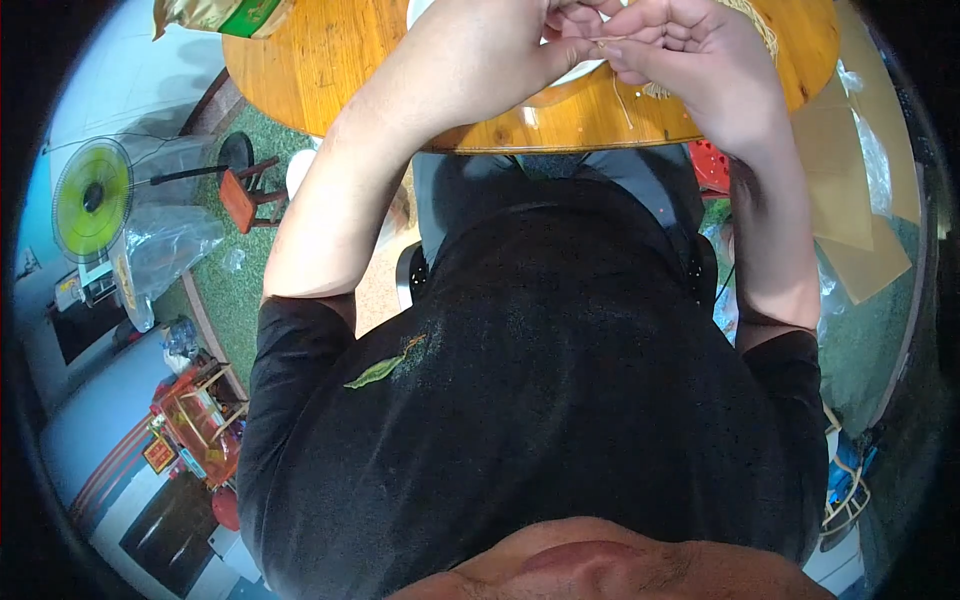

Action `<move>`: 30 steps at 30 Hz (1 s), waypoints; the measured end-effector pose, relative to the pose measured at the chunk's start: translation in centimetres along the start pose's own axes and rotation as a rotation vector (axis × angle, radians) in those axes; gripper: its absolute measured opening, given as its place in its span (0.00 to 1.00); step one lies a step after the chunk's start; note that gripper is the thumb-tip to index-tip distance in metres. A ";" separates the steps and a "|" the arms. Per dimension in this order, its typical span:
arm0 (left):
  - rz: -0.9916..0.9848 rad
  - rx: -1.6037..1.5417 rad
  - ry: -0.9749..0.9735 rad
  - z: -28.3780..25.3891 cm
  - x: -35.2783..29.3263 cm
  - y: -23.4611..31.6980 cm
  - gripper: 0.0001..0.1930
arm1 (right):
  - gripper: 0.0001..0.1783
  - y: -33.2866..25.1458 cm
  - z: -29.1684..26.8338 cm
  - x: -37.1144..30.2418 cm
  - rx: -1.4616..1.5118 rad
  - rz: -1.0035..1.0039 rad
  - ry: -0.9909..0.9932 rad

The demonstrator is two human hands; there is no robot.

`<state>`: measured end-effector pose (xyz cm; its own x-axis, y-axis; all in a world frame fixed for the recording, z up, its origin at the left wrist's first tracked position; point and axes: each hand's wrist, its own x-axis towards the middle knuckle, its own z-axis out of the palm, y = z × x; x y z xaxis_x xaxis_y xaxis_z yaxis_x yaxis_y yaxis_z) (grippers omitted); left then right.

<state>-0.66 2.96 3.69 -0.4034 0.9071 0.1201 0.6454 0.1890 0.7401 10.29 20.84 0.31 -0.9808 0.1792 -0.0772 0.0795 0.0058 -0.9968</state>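
Observation:
Close together over the wooden table's near part, my left hand [535, 45] and my right hand [715, 65] meet with thumbs and fingers pinched. Between the fingertips runs a thin beige thread [622, 97], whose loose end hangs down over the table top. What else the fingers may hold is too small to make out. Under my hands lies a white plate [578, 73], mostly covered by them. A bundle of pale yellow strands [763, 32] lies beyond my right hand, and more strands show below it.
The round wooden table [290, 75] bears a green and gold packet [235, 14] at the far left. On the left stand a green fan [93, 193] and a small red-brown stool [240, 200]. Cardboard sheets [835, 165] lean on the right, near a red stool [709, 165].

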 end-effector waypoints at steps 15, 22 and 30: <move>-0.089 -0.325 -0.093 0.5 0.5 0.1 0.12 | 0.03 6.8 -1.0 3.4 0.846 -0.806 -0.432; 0.096 0.101 -0.040 -0.1 1.3 0.8 0.07 | 0.04 2.2 -2.5 -0.5 0.200 -0.158 -0.096; 0.176 0.160 -0.082 0.6 2.0 0.4 0.06 | 0.03 6.8 -2.3 3.9 0.773 -0.852 -0.573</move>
<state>-0.77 5.07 3.82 -0.2261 0.9576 0.1787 0.7981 0.0769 0.5976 7.38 23.81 -6.75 -0.6222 -0.0466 0.7814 -0.5420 -0.6946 -0.4730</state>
